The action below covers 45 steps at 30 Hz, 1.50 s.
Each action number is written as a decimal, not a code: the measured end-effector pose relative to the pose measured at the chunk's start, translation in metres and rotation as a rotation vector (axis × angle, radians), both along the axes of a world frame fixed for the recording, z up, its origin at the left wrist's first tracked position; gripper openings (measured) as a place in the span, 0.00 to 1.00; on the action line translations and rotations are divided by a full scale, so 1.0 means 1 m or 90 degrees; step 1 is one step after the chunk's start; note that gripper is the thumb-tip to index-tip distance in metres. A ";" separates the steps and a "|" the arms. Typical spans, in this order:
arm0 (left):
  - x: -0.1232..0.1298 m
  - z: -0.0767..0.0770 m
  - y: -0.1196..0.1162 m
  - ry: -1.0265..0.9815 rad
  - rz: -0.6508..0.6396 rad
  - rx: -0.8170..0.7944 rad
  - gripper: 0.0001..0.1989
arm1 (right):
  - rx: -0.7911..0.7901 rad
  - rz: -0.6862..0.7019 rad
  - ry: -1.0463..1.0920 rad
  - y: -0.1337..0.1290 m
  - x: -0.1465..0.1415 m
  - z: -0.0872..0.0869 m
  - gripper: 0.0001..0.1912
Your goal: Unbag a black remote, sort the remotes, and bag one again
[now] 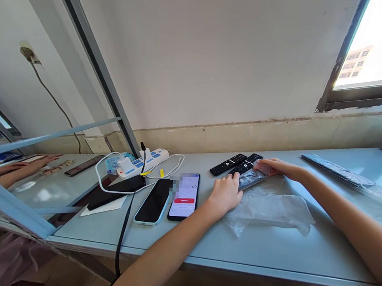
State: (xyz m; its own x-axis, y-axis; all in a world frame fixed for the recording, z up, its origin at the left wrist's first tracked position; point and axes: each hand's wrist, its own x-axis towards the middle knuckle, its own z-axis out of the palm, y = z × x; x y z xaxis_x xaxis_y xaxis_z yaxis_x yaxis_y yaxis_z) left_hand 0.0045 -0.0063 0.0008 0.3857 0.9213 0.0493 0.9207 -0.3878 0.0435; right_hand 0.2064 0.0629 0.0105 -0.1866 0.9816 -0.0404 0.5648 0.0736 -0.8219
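My left hand point(227, 192) and right hand point(277, 166) are clamped on opposite ends of a clear bag point(260, 175) with a dark remote point(249, 181) inside. Just nearer me than my hands, flattened plastic packaging point(273, 212) lies on the counter point(284, 252). Two unwrapped black remotes point(227, 164) rest just beyond my left hand; right of my hands lies a long dark item point(333, 166) in clear wrap.

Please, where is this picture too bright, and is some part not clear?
Head view: the window is mostly burnt out to white; head view: bright glare spots on the left tabletop; head view: pixelation hides the upper left of the lit phone; head view: details on the bagged remote are hard to read.
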 end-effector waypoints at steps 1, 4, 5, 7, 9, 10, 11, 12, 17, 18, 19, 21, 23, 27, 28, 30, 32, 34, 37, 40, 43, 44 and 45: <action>0.000 0.000 -0.001 -0.008 0.004 0.002 0.20 | -0.027 0.005 0.045 0.000 0.003 0.000 0.15; 0.001 -0.002 -0.002 -0.041 0.016 0.009 0.20 | -0.105 0.008 0.154 0.000 0.010 0.000 0.11; 0.002 -0.003 -0.002 -0.056 0.018 0.012 0.20 | -0.117 0.007 0.170 0.000 0.012 -0.001 0.11; 0.003 -0.005 -0.002 -0.089 0.021 0.017 0.20 | -0.126 0.014 0.186 0.000 0.015 -0.001 0.12; 0.004 -0.007 -0.001 -0.121 0.027 0.023 0.19 | -0.125 0.028 0.191 0.001 0.016 -0.001 0.11; 0.004 -0.008 -0.001 -0.135 0.034 0.028 0.19 | -0.125 0.032 0.191 0.002 0.016 -0.002 0.11; 0.004 -0.008 0.000 -0.146 0.042 0.032 0.19 | -0.125 0.033 0.189 0.003 0.016 -0.002 0.10; 0.004 -0.008 0.000 -0.154 0.051 0.036 0.19 | -0.126 0.030 0.186 0.004 0.015 -0.002 0.10; 0.002 -0.008 0.001 -0.182 0.082 0.053 0.19 | -0.135 0.000 0.172 0.010 0.014 -0.004 0.09; 0.002 -0.007 0.001 -0.188 0.083 0.058 0.19 | -0.141 -0.012 0.168 0.010 0.014 -0.005 0.09; 0.002 -0.006 0.001 -0.194 0.082 0.064 0.19 | -0.147 -0.023 0.163 0.011 0.015 -0.006 0.09; 0.002 -0.005 0.001 -0.201 0.073 0.076 0.19 | -0.143 -0.025 0.155 0.011 0.016 -0.007 0.10; 0.002 -0.005 0.001 -0.198 0.058 0.078 0.20 | -0.119 -0.010 0.147 0.011 0.017 -0.008 0.11; 0.001 -0.006 0.001 -0.186 0.050 0.066 0.22 | -0.075 0.004 0.133 0.008 0.018 -0.009 0.12; 0.000 -0.006 0.001 -0.184 0.053 0.063 0.22 | -0.072 0.000 0.134 0.008 0.018 -0.009 0.12; 0.000 -0.006 0.002 -0.180 0.056 0.060 0.22 | -0.073 -0.006 0.141 0.007 0.017 -0.008 0.11; -0.001 -0.005 0.002 -0.171 0.051 0.058 0.21 | -0.080 -0.010 0.153 0.005 0.016 -0.007 0.11; 0.000 -0.004 0.002 -0.159 0.045 0.058 0.21 | -0.087 -0.010 0.154 0.003 0.014 -0.004 0.13; -0.001 -0.002 0.001 -0.142 0.042 0.066 0.21 | -0.093 -0.010 0.131 0.000 0.012 -0.002 0.18; -0.002 -0.001 0.002 -0.126 0.039 0.079 0.21 | -0.087 -0.016 0.105 -0.001 0.011 -0.001 0.22; -0.003 -0.002 0.003 -0.117 0.035 0.091 0.20 | -0.083 -0.010 0.092 0.000 0.011 -0.002 0.23; -0.003 -0.002 0.004 -0.115 0.034 0.094 0.19 | -0.080 -0.005 0.093 0.001 0.011 -0.003 0.23; -0.003 -0.002 0.005 -0.114 0.033 0.098 0.19 | -0.076 -0.002 0.098 0.002 0.012 -0.004 0.23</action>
State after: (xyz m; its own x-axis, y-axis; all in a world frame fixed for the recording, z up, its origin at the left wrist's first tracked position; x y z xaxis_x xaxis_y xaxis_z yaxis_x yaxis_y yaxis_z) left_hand 0.0012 -0.0017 -0.0015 0.3098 0.9163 0.2536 0.9227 -0.3541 0.1522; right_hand 0.2181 0.0653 0.0069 -0.1970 0.9721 -0.1274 0.4319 -0.0306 -0.9014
